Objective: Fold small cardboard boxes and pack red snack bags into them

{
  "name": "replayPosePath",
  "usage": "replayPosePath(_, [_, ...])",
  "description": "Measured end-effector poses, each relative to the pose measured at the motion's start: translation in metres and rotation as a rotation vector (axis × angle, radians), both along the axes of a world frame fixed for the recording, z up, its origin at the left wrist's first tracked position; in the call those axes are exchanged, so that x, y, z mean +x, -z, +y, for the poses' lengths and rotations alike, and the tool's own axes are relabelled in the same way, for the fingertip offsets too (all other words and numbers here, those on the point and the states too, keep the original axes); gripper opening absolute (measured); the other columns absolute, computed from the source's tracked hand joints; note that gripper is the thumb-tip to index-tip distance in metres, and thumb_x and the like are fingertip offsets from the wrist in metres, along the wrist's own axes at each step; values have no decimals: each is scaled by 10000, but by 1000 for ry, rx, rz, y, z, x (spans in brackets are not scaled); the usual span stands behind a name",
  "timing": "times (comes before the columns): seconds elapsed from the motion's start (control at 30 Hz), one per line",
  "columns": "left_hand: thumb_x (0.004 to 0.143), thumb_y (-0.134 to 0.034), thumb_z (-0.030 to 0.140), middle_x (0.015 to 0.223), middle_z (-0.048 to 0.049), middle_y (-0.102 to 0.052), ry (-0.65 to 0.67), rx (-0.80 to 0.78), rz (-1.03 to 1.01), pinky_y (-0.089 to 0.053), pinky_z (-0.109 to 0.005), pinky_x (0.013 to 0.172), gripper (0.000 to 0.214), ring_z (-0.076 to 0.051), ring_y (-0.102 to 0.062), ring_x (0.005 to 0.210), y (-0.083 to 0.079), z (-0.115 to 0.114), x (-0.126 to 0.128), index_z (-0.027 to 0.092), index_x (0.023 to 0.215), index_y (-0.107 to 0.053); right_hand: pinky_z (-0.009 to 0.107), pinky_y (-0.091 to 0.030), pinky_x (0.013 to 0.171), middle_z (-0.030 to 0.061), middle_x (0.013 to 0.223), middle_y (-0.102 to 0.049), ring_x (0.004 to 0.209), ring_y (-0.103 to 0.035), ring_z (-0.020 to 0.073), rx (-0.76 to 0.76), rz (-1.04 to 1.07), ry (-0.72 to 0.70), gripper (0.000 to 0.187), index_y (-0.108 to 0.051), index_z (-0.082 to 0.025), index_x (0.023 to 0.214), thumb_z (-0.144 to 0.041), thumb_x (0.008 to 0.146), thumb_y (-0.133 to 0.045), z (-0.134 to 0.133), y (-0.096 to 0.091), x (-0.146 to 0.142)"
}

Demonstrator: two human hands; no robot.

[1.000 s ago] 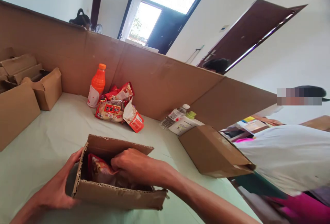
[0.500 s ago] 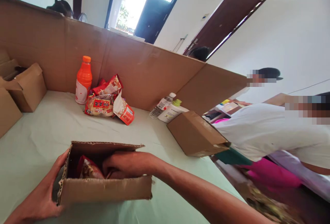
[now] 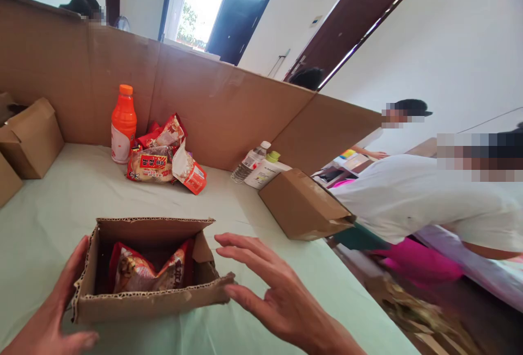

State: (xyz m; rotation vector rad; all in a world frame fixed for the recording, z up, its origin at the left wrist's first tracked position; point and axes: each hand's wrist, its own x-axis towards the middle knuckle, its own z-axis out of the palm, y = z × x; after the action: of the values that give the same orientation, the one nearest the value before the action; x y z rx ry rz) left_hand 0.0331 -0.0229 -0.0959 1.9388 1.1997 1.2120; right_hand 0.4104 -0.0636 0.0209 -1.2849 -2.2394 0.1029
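Observation:
An open cardboard box (image 3: 139,307) stands on the cloth in front of me, its cut edges ragged. In it lies a red snack packet (image 3: 143,274) with printed pictures on its wrapper. Along the box's left side is my left hand (image 3: 53,311), thumb and fingers spread apart around that end; I cannot tell how firmly it touches. My right hand (image 3: 273,284) is open just off the box's right end, its thumb close to the front right corner. Nothing is in its fingers.
Behind the box are an orange bottle (image 3: 123,126), several snack packets (image 3: 153,164), a water bottle (image 3: 250,163) and a closed carton (image 3: 304,205). More boxes (image 3: 35,137) stand at left. A cardboard wall (image 3: 229,110) borders the table; a person in white (image 3: 400,197) is at right.
My right hand has come out of the box and moved to its right side, fingers opened. The packet's middle and right part now show. My left hand stays at the left side.

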Motion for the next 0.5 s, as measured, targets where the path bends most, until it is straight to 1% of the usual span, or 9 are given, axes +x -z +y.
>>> replayPosePath(0.07, [748,-736,641,1644,-88,-366,26,38,-31,-531,-536,1059,1022,-422,-429,1442,-1,-12,0,331,1599,-263,376,-565,960,138,1379,-630,1229,-633,253,106,-2,44,374,-593,-237,1322,-329,961,-623,-3,12,0])
replayPosePath(0.1, [775,-730,600,1659,-86,-335,36,62,-58,-495,-533,1100,1000,-414,-388,1469,-4,-17,2,319,1604,-247,396,-555,980,153,1419,-593,1264,-609,266,163,2,71,410,-569,-230,1353,-341,962,-623,-2,16,-1])
replayPosePath(0.17, [827,-717,470,1634,-84,-380,25,89,-104,-476,-498,1133,878,-384,-405,1465,-13,-26,11,304,1583,-304,449,-528,1016,178,1483,-526,1326,-555,297,264,25,120,502,-510,-220,1422,-391,964,-624,4,17,-4])
replayPosePath(0.23, [893,-653,340,1561,-71,-480,-60,89,-139,-495,-469,1132,695,-336,-485,1416,-23,-31,25,315,1535,-392,484,-510,1028,184,1488,-526,1341,-539,318,281,51,121,567,-474,-216,1464,-442,964,-617,18,14,-9])
replayPosePath(0.27, [917,-617,288,1521,-57,-519,-121,87,-148,-500,-461,1134,628,-311,-514,1390,-27,-32,31,327,1513,-421,479,-515,1016,176,1447,-572,1306,-570,313,250,65,103,544,-495,-215,1450,-445,970,-605,26,12,-12])
replayPosePath(0.3, [930,-593,257,1490,-46,-542,-176,101,-148,-494,-460,1143,591,-292,-528,1372,-29,-33,37,334,1496,-441,458,-530,987,159,1362,-645,1232,-624,299,200,84,82,466,-554,-215,1395,-429,982,-584,36,11,-15])
replayPosePath(0.37, [929,-581,225,1465,-36,-552,-218,174,-109,-464,-458,1165,581,-277,-524,1356,-31,-32,43,329,1487,-455,386,-560,885,105,1110,-763,1003,-713,250,68,139,58,279,-692,-215,1174,-366,1007,-527,56,9,-22])
replayPosePath(0.43, [911,-582,191,1459,-43,-553,-158,277,-25,-448,-456,1165,614,-278,-518,1346,-30,-29,43,308,1499,-446,313,-556,758,61,890,-781,792,-714,202,-56,205,77,273,-734,-208,944,-312,1005,-489,73,9,-29])
replayPosePath(0.5, [893,-578,159,1443,-60,-563,-88,366,27,-462,-455,1137,637,-286,-527,1326,-29,-25,39,279,1504,-441,275,-530,677,45,806,-770,699,-687,182,-129,261,118,292,-726,-198,844,-308,984,-495,83,11,-33])
